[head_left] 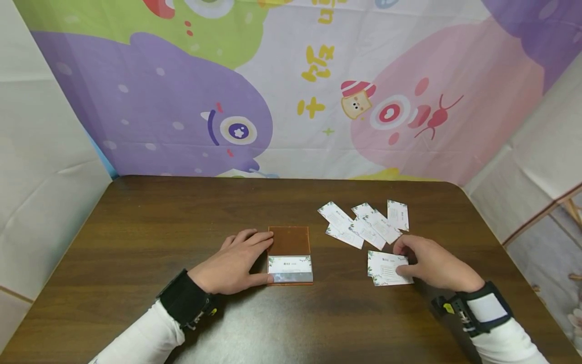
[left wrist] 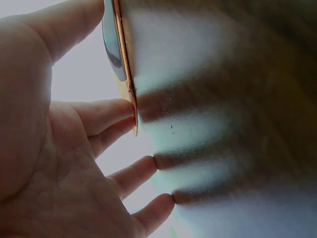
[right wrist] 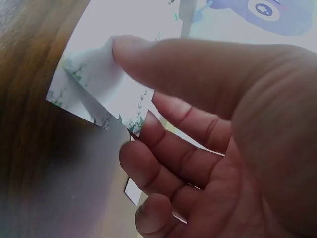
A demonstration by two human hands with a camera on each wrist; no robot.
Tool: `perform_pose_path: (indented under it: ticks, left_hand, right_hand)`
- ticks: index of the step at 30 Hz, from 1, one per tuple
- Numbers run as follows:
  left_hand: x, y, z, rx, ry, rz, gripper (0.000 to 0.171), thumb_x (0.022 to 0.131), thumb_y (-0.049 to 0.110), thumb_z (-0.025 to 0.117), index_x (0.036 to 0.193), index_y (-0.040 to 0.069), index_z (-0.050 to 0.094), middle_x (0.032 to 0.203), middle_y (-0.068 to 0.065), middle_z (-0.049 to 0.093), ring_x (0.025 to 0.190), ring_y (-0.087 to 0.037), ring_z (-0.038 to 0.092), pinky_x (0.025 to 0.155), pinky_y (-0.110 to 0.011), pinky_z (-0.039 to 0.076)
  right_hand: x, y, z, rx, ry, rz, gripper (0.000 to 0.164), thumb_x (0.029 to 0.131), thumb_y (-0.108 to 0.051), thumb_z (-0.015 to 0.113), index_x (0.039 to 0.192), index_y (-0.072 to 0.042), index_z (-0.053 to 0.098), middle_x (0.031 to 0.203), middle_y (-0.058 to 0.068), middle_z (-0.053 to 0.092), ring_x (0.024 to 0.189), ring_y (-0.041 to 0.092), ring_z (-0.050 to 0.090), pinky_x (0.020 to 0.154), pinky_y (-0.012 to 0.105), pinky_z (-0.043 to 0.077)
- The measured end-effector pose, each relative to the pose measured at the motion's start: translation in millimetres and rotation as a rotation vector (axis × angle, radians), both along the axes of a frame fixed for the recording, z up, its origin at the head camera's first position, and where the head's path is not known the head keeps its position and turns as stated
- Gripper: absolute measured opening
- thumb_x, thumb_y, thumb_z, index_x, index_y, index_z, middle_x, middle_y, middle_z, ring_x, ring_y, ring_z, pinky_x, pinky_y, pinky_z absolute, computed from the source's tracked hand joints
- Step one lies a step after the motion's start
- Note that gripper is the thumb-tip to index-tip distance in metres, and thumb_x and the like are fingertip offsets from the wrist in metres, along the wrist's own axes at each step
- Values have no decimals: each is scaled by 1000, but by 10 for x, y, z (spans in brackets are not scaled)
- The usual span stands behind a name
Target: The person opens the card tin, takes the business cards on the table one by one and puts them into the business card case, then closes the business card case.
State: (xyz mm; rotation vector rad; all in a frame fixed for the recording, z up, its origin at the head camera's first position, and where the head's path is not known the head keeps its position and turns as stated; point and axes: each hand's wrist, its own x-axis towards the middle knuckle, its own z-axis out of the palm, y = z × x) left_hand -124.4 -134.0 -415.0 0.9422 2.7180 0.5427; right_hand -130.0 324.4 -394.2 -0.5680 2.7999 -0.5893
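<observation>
A brown card holder (head_left: 288,241) lies flat on the table, a printed white card (head_left: 289,265) in its lower pocket. My left hand (head_left: 236,264) rests along the holder's left side, thumb at the lower edge and a fingertip at the upper part. In the left wrist view, the fingers are spread and touch the holder's edge (left wrist: 130,91) and the surface. On the right, my right hand (head_left: 434,264) pinches white cards with leafy corners (head_left: 385,268) between thumb and fingers. Two overlapping cards (right wrist: 99,74) show under the thumb in the right wrist view.
Several loose white cards (head_left: 345,222) lie scattered and overlapping beyond my right hand. One card (head_left: 398,215) sits at the far right of that group. The dark wooden table (head_left: 182,212) ends at a cartoon-printed cloth (head_left: 291,156) behind; pale sheets hang at both sides.
</observation>
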Motion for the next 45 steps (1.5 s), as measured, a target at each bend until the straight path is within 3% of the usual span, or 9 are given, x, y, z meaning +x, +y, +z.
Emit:
perform_pose_path:
  ticks: [11,30,45]
  left_hand:
    - [4,-7,-24,-1,-4,-2,82,101,52,71,162,5,44,169,-10,37,156,-42,27,116,-71,28]
    - [2,2,-25,-6,3,-3,83,100,54,71,163,6,43,169,-9,38,156,-42,27,116,-71,28]
    - [-9,0,-27,-9,8,0,83,100,53,71,163,5,43,169,-9,38,156,-41,27,116,-70,29]
  right_hand:
    - [-23,13,39,-10,26,30,15,98,0,71,100,-14,68,87,-7,60,81,12,55,71,31,47]
    - [-85,-111,200,-40,23,26,10,101,-3,69,102,-13,71,90,-5,64,83,14,58,73,32,51]
    - [-171,-326,278,-86,77,46,11,101,-3,70,104,-14,71,91,-6,65,85,14,59,76,34,52]
